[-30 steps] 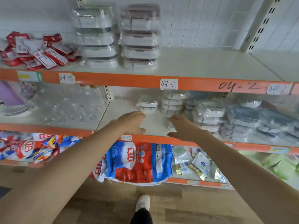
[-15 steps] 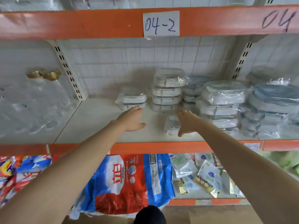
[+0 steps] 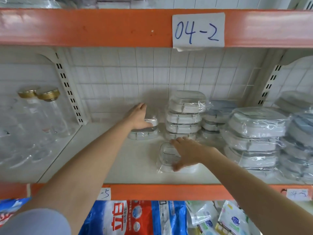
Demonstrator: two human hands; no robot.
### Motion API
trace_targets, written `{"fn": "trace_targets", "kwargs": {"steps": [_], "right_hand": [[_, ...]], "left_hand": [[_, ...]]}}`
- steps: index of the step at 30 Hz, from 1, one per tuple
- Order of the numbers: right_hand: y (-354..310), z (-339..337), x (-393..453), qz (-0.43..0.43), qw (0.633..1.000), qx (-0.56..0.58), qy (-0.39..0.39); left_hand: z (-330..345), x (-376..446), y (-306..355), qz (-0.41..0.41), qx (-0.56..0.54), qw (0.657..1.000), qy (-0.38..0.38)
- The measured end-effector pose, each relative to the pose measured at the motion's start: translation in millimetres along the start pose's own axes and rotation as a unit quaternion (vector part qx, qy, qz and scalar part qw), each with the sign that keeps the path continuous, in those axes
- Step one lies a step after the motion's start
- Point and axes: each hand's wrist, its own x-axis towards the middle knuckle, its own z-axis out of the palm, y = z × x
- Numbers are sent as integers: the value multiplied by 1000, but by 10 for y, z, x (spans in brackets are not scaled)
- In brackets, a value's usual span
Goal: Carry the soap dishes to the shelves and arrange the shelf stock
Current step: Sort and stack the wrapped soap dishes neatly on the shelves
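A: Where are the hands sitting at this moment?

B: The left hand [image 3: 139,118] is resting on top of a short pile of wrapped soap dishes [image 3: 145,132] near the back of the shelf [image 3: 138,173]. Its fingers are curling over the upper dish, gripping it. The right hand [image 3: 187,150] is lying flat on a single wrapped soap dish [image 3: 166,152] nearer the shelf's front edge, with fingers spread and the thumb pressing at the dish's front rim; the hand is released, not clenched.

A: What is standing beside those items?

B: A taller stack of white dishes [image 3: 184,114] is standing just right of the left hand's pile and directly behind the single dish. Further right, grey stacks [image 3: 254,133] are occupying the shelf. Clear bottles with gold caps [image 3: 48,109] are standing in the bay to the left.

A: And the labelling?

B: A paper label [image 3: 198,29] reading "04-2" is hanging on the orange beam above. Detergent bags [image 3: 128,217] are lying on the level below.
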Motion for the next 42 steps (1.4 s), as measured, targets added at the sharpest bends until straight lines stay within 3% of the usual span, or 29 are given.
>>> {"fn": "trace_targets", "kwargs": {"steps": [7,13,22,27,33,42], "right_hand": [[26,0,32,-13,1000,-8,-1],[10,-19,35,-11,1000,-3,-8],[-98,-11,-131,20,999,-6,50],[-246,-185,-728,20,998,21,55],[-465,-574,-1791,35,996,71,30],[-592,-1635,-3183,41,998,48,-16]], "left_hand": [[0,334,-18,-7,80,995,-54],[38,389,-51,-25,71,990,-119],[-164,-198,169,30,94,995,0],[-292,-896,305,63,73,993,-74],[-939,-1711,710,56,41,984,-165],[-2207,-2609,1492,86,31,979,-185]]}}
